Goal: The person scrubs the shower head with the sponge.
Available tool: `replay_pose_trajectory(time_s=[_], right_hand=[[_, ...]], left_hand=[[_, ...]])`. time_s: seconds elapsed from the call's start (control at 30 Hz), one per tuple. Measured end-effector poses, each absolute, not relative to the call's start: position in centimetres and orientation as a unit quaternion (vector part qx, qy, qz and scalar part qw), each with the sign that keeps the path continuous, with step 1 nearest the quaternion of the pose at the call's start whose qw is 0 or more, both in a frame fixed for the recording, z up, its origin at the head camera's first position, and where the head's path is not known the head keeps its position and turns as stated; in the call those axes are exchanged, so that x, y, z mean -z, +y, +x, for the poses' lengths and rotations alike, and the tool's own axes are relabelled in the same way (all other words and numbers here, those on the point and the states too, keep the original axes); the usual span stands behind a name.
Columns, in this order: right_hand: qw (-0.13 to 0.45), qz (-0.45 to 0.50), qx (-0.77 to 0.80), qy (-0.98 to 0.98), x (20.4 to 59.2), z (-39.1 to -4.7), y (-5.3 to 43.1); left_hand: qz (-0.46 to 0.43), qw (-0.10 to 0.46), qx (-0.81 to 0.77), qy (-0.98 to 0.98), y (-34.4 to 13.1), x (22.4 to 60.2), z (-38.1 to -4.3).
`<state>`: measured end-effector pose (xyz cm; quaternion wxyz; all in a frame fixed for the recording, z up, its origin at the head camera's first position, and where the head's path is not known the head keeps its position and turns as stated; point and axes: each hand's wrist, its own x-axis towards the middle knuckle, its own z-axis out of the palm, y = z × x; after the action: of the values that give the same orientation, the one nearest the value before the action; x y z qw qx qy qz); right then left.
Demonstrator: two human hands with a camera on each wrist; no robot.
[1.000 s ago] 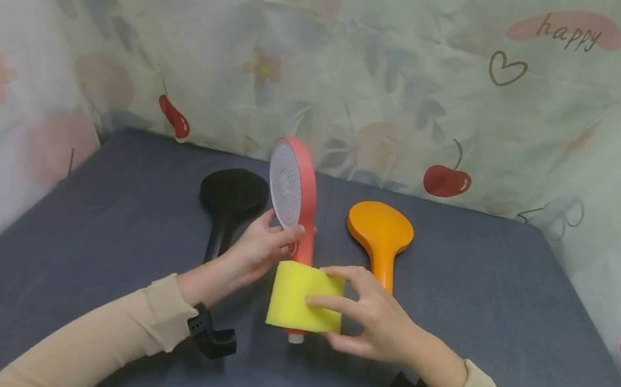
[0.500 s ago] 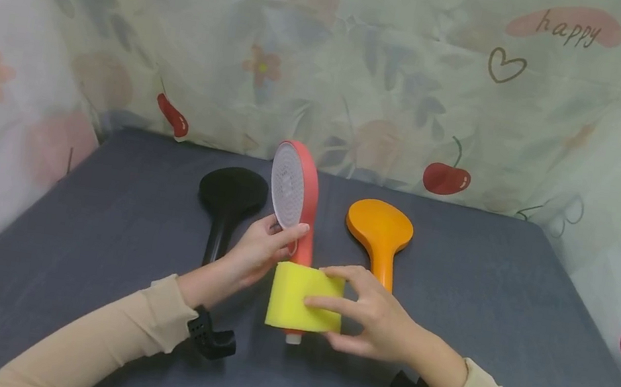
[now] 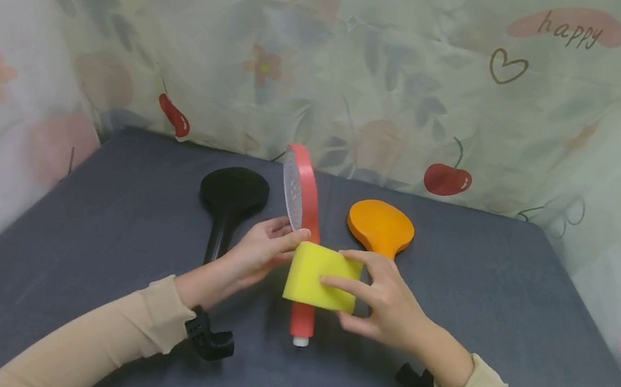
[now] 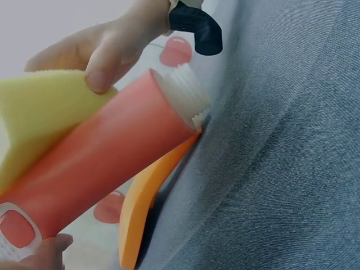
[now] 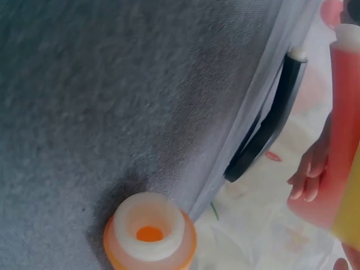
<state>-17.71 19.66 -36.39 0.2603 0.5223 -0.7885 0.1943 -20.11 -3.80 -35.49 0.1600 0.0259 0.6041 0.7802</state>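
Note:
A red shower head [image 3: 310,197] with a pale spray face is held up off the table, tilted, by my left hand [image 3: 262,250], which grips it where handle meets head. Against the handle my right hand [image 3: 385,298] holds a yellow sponge [image 3: 322,277], fingers spread over it. Below the sponge the handle's lower part and white threaded end show. In the left wrist view the sponge [image 4: 45,107] lies along the red handle [image 4: 112,146]. The right wrist view catches the handle [image 5: 346,112] and a bit of sponge at its right edge.
On the dark grey table [image 3: 98,242] a black shower head [image 3: 234,195] lies to the left and an orange shower head [image 3: 380,227] to the right, both with handles toward me. A printed curtain [image 3: 331,56] encloses the back and sides.
My right hand and the sponge have moved up the handle and slightly right, baring its lower end. The red shower head has turned, so its spray face shows more edge-on.

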Motion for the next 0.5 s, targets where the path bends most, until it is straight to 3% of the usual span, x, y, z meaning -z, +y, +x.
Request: replay_pose_trajectory(time_s=[0.13, 0.5], right_hand=[[0.272, 0.517, -0.201, -0.786, 36.5, -17.9, 19.8], [0.229, 0.565, -0.177, -0.773, 36.4, -16.5, 19.6]], left_hand=[[0.036, 0.150, -0.787, 0.597, -3.8, 35.5, -20.1], [0.058, 0.137, -0.815, 0.560, -4.1, 35.5, -20.2]])
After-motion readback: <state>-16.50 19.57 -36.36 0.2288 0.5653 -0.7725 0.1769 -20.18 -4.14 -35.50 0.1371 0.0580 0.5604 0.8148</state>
